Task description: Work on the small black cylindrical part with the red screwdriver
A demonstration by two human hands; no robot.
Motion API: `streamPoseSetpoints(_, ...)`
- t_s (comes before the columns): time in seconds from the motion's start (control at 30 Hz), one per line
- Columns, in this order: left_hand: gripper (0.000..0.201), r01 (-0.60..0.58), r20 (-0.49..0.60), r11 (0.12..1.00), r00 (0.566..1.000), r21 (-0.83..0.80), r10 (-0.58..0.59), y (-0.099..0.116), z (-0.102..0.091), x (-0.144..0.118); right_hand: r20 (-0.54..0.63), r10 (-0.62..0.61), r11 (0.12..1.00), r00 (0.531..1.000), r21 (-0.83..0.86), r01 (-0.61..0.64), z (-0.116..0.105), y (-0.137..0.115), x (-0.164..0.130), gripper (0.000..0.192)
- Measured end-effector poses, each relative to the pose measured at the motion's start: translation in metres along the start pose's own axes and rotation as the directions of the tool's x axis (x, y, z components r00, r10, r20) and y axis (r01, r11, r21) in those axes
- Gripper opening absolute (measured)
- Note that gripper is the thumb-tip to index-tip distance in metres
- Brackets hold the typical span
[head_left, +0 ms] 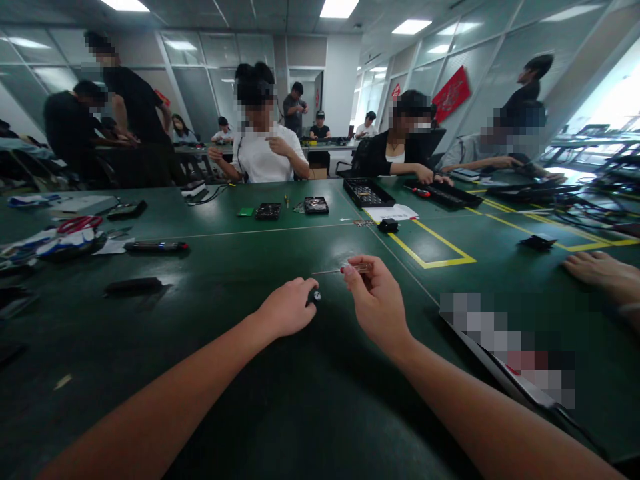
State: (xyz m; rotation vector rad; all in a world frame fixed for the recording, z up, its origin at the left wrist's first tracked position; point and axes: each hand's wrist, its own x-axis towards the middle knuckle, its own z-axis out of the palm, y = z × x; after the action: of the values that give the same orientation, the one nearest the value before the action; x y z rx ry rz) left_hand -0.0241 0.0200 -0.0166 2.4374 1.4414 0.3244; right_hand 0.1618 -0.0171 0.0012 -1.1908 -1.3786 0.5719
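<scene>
My left hand [291, 307] is closed around a small dark part [317, 296] with a light metallic face, low over the green table. My right hand [377, 303] grips a thin screwdriver [356, 269] by its reddish, see-through handle. Its slim shaft points left, and the tip is a little above the dark part, apart from it as far as I can see. The fingers of my left hand cover most of the part, so its kind cannot be made out.
On the green table [225, 393], a laptop-like slab [500, 367] lies right of my right arm. A small black block [389, 225] sits ahead. Black tool cases [160, 247] lie left. Another person's hand [590, 270] rests at right; several people work across the table.
</scene>
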Motion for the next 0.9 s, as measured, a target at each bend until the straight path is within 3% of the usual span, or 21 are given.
streamPoseSetpoints(0.2, 0.026, -0.031, -0.010, 0.996, 0.999, 0.088, 0.032, 0.002, 0.008, 0.012, -0.007, -0.018, 1.000, 1.000, -0.014, 0.018, 0.000, 0.000, 0.000, 0.019)
streamPoseSetpoints(0.5, 0.016, -0.005, 0.063, 1.000, 0.998, -0.029, 0.007, -0.017, -0.007, 0.010, 0.010, -0.007, 1.000, 1.000, -0.008, 0.007, 0.000, 0.000, -0.001, 0.020)
streamPoseSetpoints(0.63, 0.027, 0.132, 0.097, 0.964, 0.989, -0.230, -0.112, -0.041, -0.025, -0.008, 0.039, 0.008, 1.000, 0.999, -0.012, -0.008, -0.001, 0.000, -0.002, 0.021)
streamPoseSetpoints(0.7, 0.028, 0.287, 0.178, 0.882, 0.955, -0.375, -0.235, -0.054, -0.040, -0.025, 0.051, 0.005, 1.000, 0.999, -0.015, -0.004, -0.001, 0.001, -0.003, 0.021)
streamPoseSetpoints(0.77, 0.028, 0.387, 0.185, 0.787, 0.922, -0.480, -0.340, -0.069, -0.056, -0.048, 0.060, 0.005, 1.000, 0.998, -0.015, -0.004, -0.001, 0.002, -0.003, 0.021)
streamPoseSetpoints(0.83, 0.027, 0.498, 0.173, 0.665, 0.853, -0.556, -0.493, -0.090, -0.073, -0.078, 0.066, 0.011, 1.000, 0.998, -0.015, -0.010, -0.001, 0.003, -0.003, 0.021)
streamPoseSetpoints(0.9, 0.028, 0.526, 0.105, 0.565, 0.784, -0.636, -0.612, -0.115, -0.089, -0.113, 0.071, 0.010, 1.000, 0.997, -0.009, -0.009, 0.000, 0.004, -0.003, 0.021)
